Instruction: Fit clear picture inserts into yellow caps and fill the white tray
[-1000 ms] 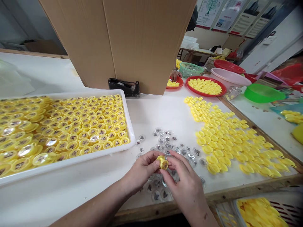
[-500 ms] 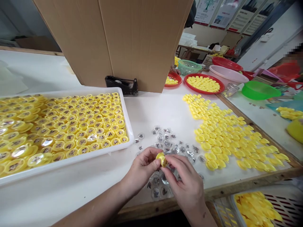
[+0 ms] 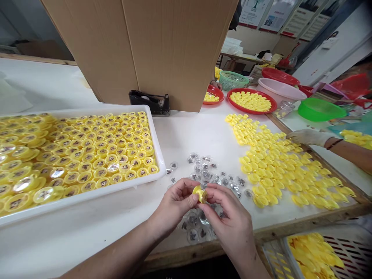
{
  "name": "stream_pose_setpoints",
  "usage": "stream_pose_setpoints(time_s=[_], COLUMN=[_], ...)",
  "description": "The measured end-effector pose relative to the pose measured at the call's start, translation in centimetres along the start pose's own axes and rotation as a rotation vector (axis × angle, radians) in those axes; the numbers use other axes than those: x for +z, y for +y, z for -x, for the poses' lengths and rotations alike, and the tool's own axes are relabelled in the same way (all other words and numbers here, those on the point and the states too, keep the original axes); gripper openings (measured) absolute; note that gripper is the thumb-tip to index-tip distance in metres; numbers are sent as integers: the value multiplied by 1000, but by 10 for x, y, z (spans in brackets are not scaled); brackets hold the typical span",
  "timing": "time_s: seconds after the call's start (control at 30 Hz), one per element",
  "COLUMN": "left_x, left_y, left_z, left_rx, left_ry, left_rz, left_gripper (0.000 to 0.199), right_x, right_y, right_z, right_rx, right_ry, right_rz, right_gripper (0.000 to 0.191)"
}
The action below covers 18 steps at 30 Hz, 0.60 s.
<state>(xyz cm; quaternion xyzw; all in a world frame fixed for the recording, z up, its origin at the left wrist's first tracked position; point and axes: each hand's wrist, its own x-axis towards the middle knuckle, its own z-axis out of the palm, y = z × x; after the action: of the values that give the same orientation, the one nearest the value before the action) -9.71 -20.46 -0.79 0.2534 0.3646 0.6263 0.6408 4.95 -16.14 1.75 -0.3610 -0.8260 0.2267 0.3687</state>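
Observation:
Between thumb and fingers, my left hand [image 3: 174,202] pinches a small yellow hat-shaped plastic piece [image 3: 200,194] with a flared rim and a printed picture on its end. The fingertips of my right hand [image 3: 229,219] close on the other side of the same piece. Beneath and beyond both hands lie several clear domed discs with small dark pictures [image 3: 192,235], scattered on the white table. To the left, a white tray [image 3: 161,170] is packed with yellow pieces bearing round pictures [image 3: 100,162].
Plain yellow pieces [image 3: 261,162] spread across the right side, where a co-worker's gloved hand [image 3: 309,137] reaches in. A tape dispenser [image 3: 149,104] stands against a tall cardboard box [image 3: 162,46]. Red dishes, coloured basins and a green basket [image 3: 234,80] stand farther back. A wooden edge [image 3: 279,230] borders the table.
The yellow piece has turned slightly in my fingers, so its pictured end faces more to the right. A co-worker's gloved hand has come in from the right over the plain yellow pieces.

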Motion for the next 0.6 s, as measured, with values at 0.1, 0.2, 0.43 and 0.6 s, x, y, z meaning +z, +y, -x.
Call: stream_pose_setpoints(time_s=[0.1, 0.2, 0.43, 0.6], left_x=[0, 0, 0, 1], left_y=[1, 0, -2, 1], left_z=[0, 0, 1, 1], left_rx=[0, -6, 2, -4], left_ry=[-7, 4, -18, -31], left_rz=[16, 23, 55, 86], left_gripper=[29, 28, 26, 26], right_x=[0, -2, -4, -2], right_y=[1, 2, 2, 1], right_z=[-1, -3, -3, -4], right_rx=[-57, -62, -72, -160], right_ry=[-6, -58, -88, -82], right_rz=[44, 2, -87, -36], right_gripper=[20, 24, 26, 28])
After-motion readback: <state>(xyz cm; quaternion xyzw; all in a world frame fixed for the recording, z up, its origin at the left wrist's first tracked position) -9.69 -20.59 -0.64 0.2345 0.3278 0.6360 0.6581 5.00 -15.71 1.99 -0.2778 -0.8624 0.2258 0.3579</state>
